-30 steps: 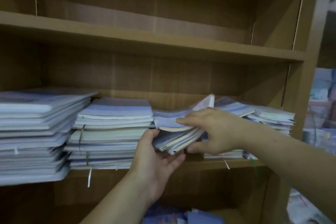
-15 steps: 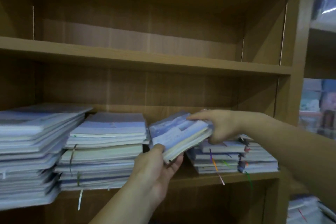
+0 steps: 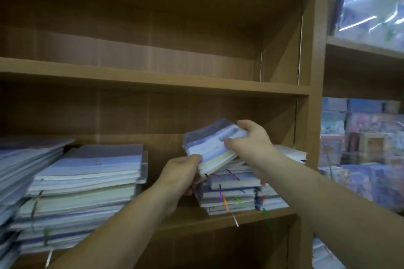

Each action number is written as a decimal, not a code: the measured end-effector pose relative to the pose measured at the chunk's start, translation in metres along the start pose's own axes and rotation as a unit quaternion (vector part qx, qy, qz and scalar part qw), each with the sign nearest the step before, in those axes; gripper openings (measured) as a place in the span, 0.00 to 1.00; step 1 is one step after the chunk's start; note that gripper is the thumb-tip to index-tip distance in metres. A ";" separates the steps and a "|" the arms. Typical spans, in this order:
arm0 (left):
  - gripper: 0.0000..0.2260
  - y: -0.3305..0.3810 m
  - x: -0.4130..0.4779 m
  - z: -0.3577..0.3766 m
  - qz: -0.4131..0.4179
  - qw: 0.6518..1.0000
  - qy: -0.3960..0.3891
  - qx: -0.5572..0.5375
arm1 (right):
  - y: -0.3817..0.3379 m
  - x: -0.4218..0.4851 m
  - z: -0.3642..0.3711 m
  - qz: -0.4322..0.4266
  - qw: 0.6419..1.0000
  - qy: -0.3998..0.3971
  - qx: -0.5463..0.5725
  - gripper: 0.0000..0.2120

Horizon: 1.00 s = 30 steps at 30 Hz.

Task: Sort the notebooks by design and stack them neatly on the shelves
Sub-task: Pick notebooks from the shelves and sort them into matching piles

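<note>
A small bundle of blue-covered notebooks (image 3: 213, 145) is held tilted above the right stack (image 3: 231, 194) on the middle shelf (image 3: 218, 217). My left hand (image 3: 182, 173) grips the bundle's lower left corner. My right hand (image 3: 251, 145) grips its upper right edge, thumb on the cover. The right stack has coloured ribbon markers hanging from it. A taller stack of blue notebooks (image 3: 87, 181) lies at the centre left, and another stack (image 3: 19, 172) lies at the far left.
The upper shelf (image 3: 153, 83) shows nothing on it. The wooden side panel (image 3: 311, 116) stands close to the right of my right hand. Beyond it, packaged stationery (image 3: 360, 137) fills a neighbouring unit, with plastic-wrapped items (image 3: 367, 6) above.
Both hands have lifted the bundle up and to the right, over the right stack. The view has swung right and upward.
</note>
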<state>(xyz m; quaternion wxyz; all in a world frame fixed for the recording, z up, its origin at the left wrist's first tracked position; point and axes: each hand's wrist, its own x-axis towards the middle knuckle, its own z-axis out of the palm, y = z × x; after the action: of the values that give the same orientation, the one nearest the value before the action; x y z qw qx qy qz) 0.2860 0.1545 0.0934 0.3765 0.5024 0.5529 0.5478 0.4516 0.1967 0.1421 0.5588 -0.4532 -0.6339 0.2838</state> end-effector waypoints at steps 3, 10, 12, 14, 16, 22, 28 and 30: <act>0.30 -0.003 0.012 0.002 0.071 0.984 -0.032 0.161 | -0.003 0.011 -0.013 0.007 0.995 0.099 -0.003 0.17; 0.26 -0.006 0.019 0.005 0.176 0.900 -0.039 0.397 | 0.018 0.028 -0.071 0.007 0.973 0.228 -0.035 0.14; 0.25 -0.006 0.021 0.007 0.185 0.888 -0.039 0.419 | 0.036 0.033 -0.074 0.038 0.965 0.220 -0.135 0.13; 0.24 -0.009 0.024 0.011 0.202 0.880 -0.040 0.428 | 0.048 0.030 -0.073 0.040 0.923 0.191 -0.331 0.14; 0.18 -0.009 0.024 0.015 0.232 0.874 -0.031 0.425 | 0.049 0.030 -0.074 -0.053 0.904 0.138 -0.401 0.14; 0.13 -0.001 0.037 0.001 0.238 0.896 -0.104 0.360 | -0.008 0.018 -0.089 0.000 0.907 -0.199 -0.372 0.45; 0.10 0.013 0.037 0.003 0.335 0.873 0.091 0.342 | 0.009 0.012 -0.080 -0.061 0.868 -0.137 -0.473 0.29; 0.10 0.024 0.031 0.005 0.369 0.858 0.146 0.327 | 0.009 0.017 -0.076 -0.050 0.862 -0.104 -0.493 0.26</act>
<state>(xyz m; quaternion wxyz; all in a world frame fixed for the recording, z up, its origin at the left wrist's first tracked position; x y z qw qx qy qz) 0.2875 0.1835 0.1207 -0.1240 0.6782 0.5232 0.5009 0.5276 0.2045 0.1579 0.2072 -0.6049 -0.7673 -0.0488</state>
